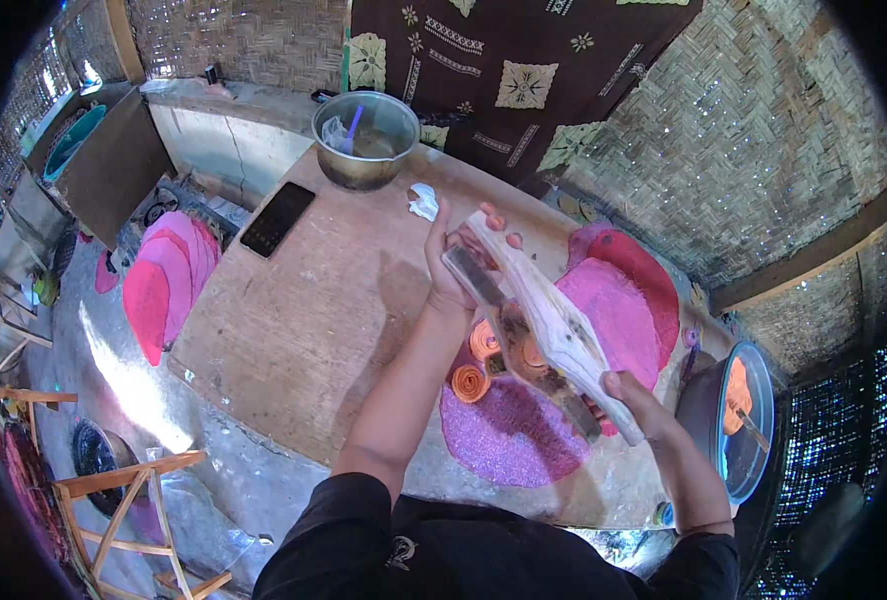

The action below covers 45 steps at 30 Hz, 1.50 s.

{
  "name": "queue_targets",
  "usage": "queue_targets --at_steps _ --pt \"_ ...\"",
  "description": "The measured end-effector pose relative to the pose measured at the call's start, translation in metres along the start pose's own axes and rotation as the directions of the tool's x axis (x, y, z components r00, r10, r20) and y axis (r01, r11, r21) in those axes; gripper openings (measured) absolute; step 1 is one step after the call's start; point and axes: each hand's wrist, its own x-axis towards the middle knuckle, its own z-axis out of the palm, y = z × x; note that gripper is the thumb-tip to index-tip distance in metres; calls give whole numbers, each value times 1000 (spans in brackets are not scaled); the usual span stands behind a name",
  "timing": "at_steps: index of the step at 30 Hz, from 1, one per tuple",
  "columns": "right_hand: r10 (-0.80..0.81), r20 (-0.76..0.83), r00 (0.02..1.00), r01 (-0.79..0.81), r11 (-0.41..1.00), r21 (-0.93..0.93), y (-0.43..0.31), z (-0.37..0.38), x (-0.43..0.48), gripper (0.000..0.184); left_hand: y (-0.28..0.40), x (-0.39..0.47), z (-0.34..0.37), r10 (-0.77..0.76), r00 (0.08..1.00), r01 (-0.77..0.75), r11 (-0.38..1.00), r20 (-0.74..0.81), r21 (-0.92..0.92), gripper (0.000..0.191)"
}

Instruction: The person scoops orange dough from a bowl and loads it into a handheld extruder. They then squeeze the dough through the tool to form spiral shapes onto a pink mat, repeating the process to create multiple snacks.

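My left hand (458, 259) holds the upper ends of two long pieces: a pale, shaped wooden piece (556, 322) and a darker, flat wooden piece (481, 281) beside it. My right hand (631, 401) grips their lower ends, its thumb on the pale wood. Both pieces are tilted above the table, with a gap between them in the middle. Orange coiled rolls (471, 384) lie below them, partly hidden. A purple-pink round sheet (514, 450) is under my forearms' reach, and a pink round sheet (612, 315) overlaps a red one (646, 277) at the right.
A metal pot (366, 169) with a purple-handled utensil stands at the table's back corner. A smartphone (278, 220) and crumpled white scrap (423, 202) lie on the tabletop (293, 337). Right, a tub (702, 405) holds orange material. Pink sheets (165, 270) and a wooden frame (135, 472) are at left.
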Motion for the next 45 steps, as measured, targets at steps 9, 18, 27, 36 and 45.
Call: queue_targets --at_steps 9,18,27,36,45 --pt "20 21 1000 -20 1000 0 24 2 -13 69 -14 -20 -24 -77 995 71 994 -70 -88 48" --pt "-57 6 998 43 812 582 102 -18 54 82 -37 16 -56 15 969 71 937 245 -341 39" --pt "-109 49 993 69 858 509 81 23 91 86 -19 11 -61 125 910 5 949 394 -314 19" --pt "-153 33 988 132 930 343 46 30 117 89 13 25 8 98 806 75 961 583 -265 52" --pt "-189 83 979 162 953 257 29 26 101 92 18 11 27 -23 807 194 954 590 -227 58"
